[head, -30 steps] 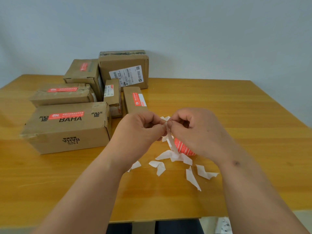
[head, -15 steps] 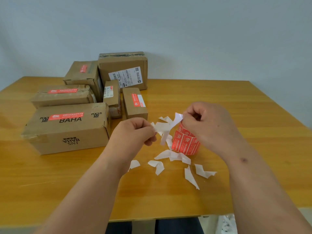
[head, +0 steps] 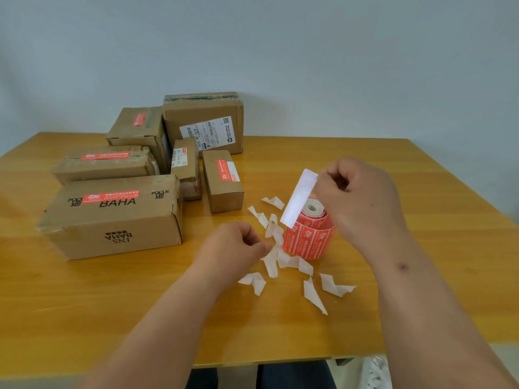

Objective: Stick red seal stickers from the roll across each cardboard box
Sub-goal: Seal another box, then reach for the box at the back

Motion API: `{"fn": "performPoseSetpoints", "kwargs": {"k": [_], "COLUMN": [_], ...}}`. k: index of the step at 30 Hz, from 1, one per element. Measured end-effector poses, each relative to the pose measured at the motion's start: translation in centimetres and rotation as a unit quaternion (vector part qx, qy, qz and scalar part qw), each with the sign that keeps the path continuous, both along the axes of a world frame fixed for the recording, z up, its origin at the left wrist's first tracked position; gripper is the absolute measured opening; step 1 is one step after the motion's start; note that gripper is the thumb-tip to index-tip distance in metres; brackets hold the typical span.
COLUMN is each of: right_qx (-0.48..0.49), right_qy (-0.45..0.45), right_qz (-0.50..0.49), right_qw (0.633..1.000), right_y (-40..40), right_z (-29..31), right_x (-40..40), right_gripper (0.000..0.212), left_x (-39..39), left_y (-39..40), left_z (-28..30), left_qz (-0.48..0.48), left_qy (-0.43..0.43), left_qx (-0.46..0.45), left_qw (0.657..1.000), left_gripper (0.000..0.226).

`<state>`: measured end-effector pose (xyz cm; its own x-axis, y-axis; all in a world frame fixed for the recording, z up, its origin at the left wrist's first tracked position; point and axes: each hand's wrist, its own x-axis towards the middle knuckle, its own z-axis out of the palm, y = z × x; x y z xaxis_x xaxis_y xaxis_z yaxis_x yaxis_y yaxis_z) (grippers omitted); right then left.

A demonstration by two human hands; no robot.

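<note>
Red seal stickers wrap the roll, which stands upright on the wooden bench just below the right hand. That hand pinches one end of a peeled sticker, whose white back faces the camera as it hangs slanting down in front of the roll. Half a second ago both hands were close together, pulling sticker and backing apart; now they are well separated, the right raised higher and the left hand dropped toward the bench, fingers curled and pinching a strip of white backing at the edge of the scattered backing scraps. The roll, earlier partly hidden, shows its pale core. To the left sit six cardboard boxes; the large BAHA box, the flat box behind it and the small upright box each carry a red seal, as before. The tall box at the back shows only a white shipping label.
</note>
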<state>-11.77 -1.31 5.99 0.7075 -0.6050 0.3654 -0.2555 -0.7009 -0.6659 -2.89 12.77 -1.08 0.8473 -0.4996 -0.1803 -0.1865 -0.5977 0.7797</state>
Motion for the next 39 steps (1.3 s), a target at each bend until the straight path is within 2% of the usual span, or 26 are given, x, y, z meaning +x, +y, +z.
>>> {"fn": "performPoseSetpoints", "kwargs": {"k": [3,7,11,16,24,27,29,31,33,35,37,39], "right_qx": [-0.026,-0.056,-0.135,-0.209,-0.210,-0.090,0.046,0.194,0.306,0.364,0.391,0.375], "right_qy": [0.015,-0.016,-0.055,-0.073,-0.054,-0.076,-0.029,-0.012,-0.048,-0.090,-0.114,-0.108], "right_qz": [0.016,0.013,0.027,0.116,0.190,0.158,0.137,0.163,0.205,0.244,0.273,0.282], "right_qw": [0.999,0.998,0.989,0.968,0.957,0.980,0.989,0.967,0.929,0.895,0.872,0.876], "right_y": [0.7,0.9,1.8,3.1,4.2,4.5,4.2,3.8,3.6,3.5,3.5,3.4], "right_z": [-0.2,-0.1,0.3,0.5,0.9,1.5,1.8,1.9,2.0,2.2,2.6,3.1], "right_x": [0.2,0.7,1.4,2.7,4.1,4.6,5.1,5.6,6.3,6.8,7.4,8.0], "right_gripper": [0.019,0.018,0.019,0.019,0.021,0.017,0.030,0.029,0.015,0.009,0.013,0.014], "left_x": [-0.4,-0.4,-0.6,0.5,2.4,3.3,4.0,4.5,4.9,5.4,5.9,6.4], "left_y": [0.0,0.8,1.1,1.3,2.9,3.8,4.5,5.0,5.4,5.8,6.1,6.3], "left_z": [1.3,3.6,5.8,6.8,7.1,7.4,7.7,8.1,8.5,8.9,9.2,9.7], "left_qz": [0.015,0.035,0.009,-0.008,0.041,0.058,0.055,0.037,0.020,0.010,0.008,0.023], "left_qy": [-0.049,-0.079,-0.028,0.061,0.072,0.070,0.087,0.100,0.100,0.094,0.080,0.051], "left_qx": [-0.074,-0.190,-0.280,-0.338,-0.372,-0.393,-0.419,-0.438,-0.444,-0.444,-0.439,-0.424], "left_qw": [0.996,0.978,0.960,0.939,0.924,0.915,0.902,0.892,0.890,0.891,0.895,0.904], "left_gripper": [0.013,0.010,0.013,0.034,0.015,0.016,0.021,0.021,0.016,0.013,0.013,0.017]}}
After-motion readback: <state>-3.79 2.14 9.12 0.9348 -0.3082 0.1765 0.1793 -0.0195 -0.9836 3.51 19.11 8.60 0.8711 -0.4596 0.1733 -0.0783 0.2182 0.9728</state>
